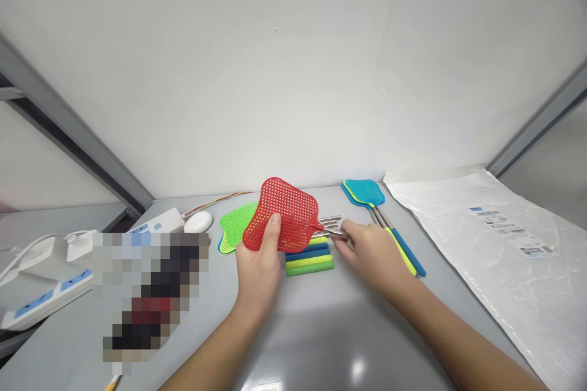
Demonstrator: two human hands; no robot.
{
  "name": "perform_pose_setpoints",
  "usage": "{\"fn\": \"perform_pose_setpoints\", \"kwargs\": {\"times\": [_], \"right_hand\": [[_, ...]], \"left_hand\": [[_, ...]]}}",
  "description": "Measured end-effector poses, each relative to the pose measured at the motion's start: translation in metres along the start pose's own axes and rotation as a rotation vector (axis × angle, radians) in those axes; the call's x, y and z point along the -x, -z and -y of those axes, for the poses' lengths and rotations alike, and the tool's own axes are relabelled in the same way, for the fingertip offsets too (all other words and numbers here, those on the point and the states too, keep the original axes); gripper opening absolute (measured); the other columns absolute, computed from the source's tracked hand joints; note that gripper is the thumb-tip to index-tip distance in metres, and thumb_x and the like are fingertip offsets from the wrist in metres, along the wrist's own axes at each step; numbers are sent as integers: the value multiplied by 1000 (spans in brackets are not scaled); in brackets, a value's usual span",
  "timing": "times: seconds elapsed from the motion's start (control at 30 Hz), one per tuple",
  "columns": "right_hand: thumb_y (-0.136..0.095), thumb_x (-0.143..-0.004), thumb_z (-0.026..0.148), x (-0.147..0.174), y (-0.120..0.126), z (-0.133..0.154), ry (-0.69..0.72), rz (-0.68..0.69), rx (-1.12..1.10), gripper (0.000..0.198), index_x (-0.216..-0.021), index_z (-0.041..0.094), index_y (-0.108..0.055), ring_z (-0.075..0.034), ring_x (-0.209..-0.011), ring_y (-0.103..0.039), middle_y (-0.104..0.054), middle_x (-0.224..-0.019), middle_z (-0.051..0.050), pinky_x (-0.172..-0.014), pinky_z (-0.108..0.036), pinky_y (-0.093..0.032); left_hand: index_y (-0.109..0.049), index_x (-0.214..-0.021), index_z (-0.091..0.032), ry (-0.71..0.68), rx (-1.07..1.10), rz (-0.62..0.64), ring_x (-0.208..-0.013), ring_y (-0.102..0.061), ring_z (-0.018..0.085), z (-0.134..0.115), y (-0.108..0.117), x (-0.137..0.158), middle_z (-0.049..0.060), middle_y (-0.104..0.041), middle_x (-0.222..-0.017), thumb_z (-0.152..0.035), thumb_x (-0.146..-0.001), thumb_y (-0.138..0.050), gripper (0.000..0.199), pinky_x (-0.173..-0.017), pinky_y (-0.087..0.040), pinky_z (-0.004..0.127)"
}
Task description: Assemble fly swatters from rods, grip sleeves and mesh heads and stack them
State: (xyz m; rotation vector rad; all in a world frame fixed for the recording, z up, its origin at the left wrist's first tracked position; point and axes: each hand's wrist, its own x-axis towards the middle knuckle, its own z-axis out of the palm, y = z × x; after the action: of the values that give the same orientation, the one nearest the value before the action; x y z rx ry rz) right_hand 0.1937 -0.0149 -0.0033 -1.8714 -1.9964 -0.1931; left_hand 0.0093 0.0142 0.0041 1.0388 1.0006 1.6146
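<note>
My left hand (259, 272) is closed on a red perforated fly swatter head (287, 211), thumb on top. A thin metal rod (334, 233) runs from the head's neck into the fingertips of my right hand (369, 250), which pinches it. Beneath the head lie several blue, yellow and green handles (310, 267) in a row, with more metal rods (331, 220) behind them. Left of the red head is a stack of loose swatter heads, green on top (236, 225). Just past my right hand lie several fly swatters (364, 192) with blue and yellow heads.
A white plastic mailer bag (486, 244) with a printed label covers the table's right side. At left are white power strips (50, 293) with plugs, a white round object (198, 222) and a pixelated patch. A pale wall (293, 73) closes off the back.
</note>
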Motion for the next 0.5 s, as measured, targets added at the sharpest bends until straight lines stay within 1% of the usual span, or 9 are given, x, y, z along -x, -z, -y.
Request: {"fn": "perform_pose_setpoints", "kwargs": {"times": [0.1, 0.13, 0.2, 0.27, 0.33, 0.37, 0.43, 0.5], "right_hand": [[-48, -90, 32, 1, 1, -1, 25, 117, -110, 22, -70, 22, -46, -12, -50, -45, -58, -58, 3, -50, -25, -17], [-46, -92, 35, 2, 2, -3, 41, 154, -143, 23, -72, 22, -45, -12, -51, -46, -58, -60, 4, -50, -24, -18], [-40, -95, 40, 2, 4, -4, 76, 230, -189, 27, -75, 23, -45, -13, -52, -48, -59, -62, 4, -50, -24, -20], [-36, -97, 45, 3, 6, -3, 94, 298, -218, 31, -77, 23, -45, -14, -54, -51, -60, -64, 3, -50, -24, -20], [-33, -98, 47, 5, 6, 1, 99, 342, -258, 32, -79, 23, -45, -15, -56, -53, -61, -66, 2, -50, -24, -21], [-32, -98, 47, 6, 7, 4, 103, 353, -291, 32, -79, 23, -45, -16, -57, -53, -61, -67, 1, -51, -24, -22], [-30, -99, 46, 8, 7, 10, 120, 363, -376, 32, -80, 23, -44, -15, -58, -52, -60, -68, 2, -52, -24, -24], [-27, -100, 42, 10, 8, 14, 138, 362, -473, 30, -82, 24, -43, -15, -58, -51, -58, -68, 2, -54, -24, -28]], "left_hand": [[-67, -100, -17, -38, 105, -133, -96, -64, 20, -2, 5, -18, 8, -69, -106, -40, -81, -66, 30, -83, -52, 30], [-67, -101, -17, -38, 150, -157, -99, -64, 20, -2, 6, -24, 8, -68, -108, -40, -81, -66, 30, -84, -51, 30], [-67, -101, -18, -17, 218, -173, -101, -63, 20, -2, 9, -34, 7, -68, -111, -38, -80, -66, 29, -86, -51, 30], [-67, -100, -18, 19, 222, -168, -98, -64, 19, 0, 11, -38, 6, -69, -107, -38, -80, -67, 28, -85, -51, 29], [-67, -96, -17, 54, 163, -111, -88, -66, 17, 2, 11, -34, 6, -70, -98, -39, -80, -67, 27, -79, -52, 28], [-67, -94, -16, 71, 125, -53, -82, -66, 17, 3, 10, -30, 6, -70, -94, -40, -81, -66, 27, -75, -52, 28], [-67, -94, -15, 108, 75, 104, -75, -65, 16, 4, 7, -19, 7, -70, -88, -43, -83, -62, 31, -70, -52, 28], [-67, -97, -14, 145, 88, 236, -77, -64, 17, 4, 3, -9, 8, -69, -86, -44, -86, -59, 33, -72, -51, 29]]}}
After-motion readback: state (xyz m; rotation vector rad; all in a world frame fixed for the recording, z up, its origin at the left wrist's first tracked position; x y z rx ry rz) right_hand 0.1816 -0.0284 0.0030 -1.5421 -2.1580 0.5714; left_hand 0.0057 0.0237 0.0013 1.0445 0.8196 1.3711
